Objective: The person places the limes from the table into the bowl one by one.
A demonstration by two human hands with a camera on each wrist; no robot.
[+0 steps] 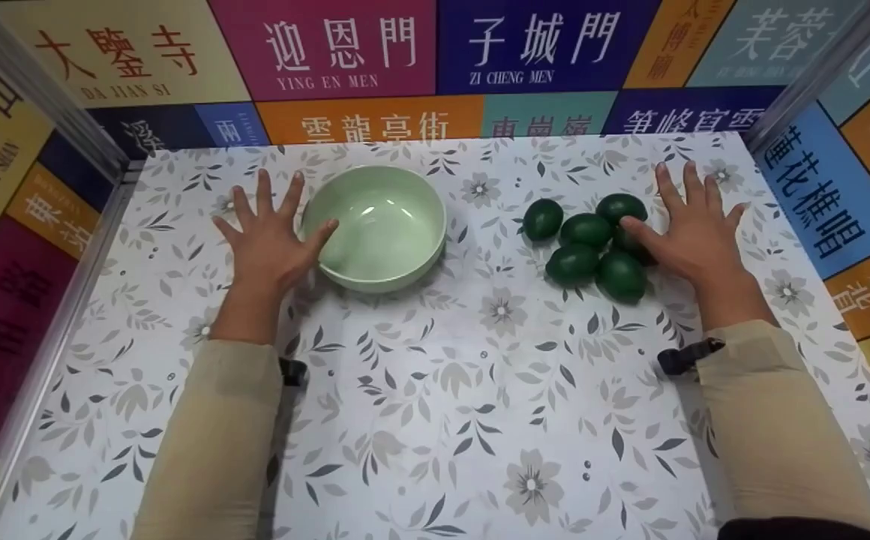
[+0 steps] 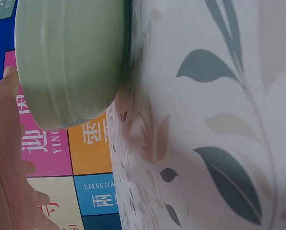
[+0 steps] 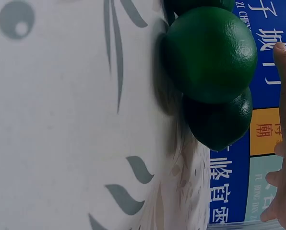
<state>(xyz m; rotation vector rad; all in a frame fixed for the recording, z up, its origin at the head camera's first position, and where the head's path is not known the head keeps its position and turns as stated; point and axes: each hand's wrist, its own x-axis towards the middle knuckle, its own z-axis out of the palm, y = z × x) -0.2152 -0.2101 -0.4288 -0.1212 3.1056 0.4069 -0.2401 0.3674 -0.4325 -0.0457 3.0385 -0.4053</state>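
Note:
A pale green bowl [image 1: 386, 225] stands on the patterned tabletop, left of the middle, with nothing inside it. At its left side is my left hand [image 1: 266, 240], palm down with spread fingers; its thumb reaches over the bowl's rim, and contact cannot be made out. In the left wrist view, the outer wall of the bowl [image 2: 71, 57] is close to this hand. Several dark green limes [image 1: 574, 265] lie clustered on the right. My right hand [image 1: 697, 236] hovers beside them with fingers spread, its thumb over the cluster. One lime [image 3: 210, 55] fills much of the right wrist view.
The table's white cloth [image 1: 420, 420] has grey flowers and leaves. Colourful panels with printed characters [image 1: 345, 49] rise behind and at both sides. Small black devices [image 1: 679, 360] are strapped at both wrists.

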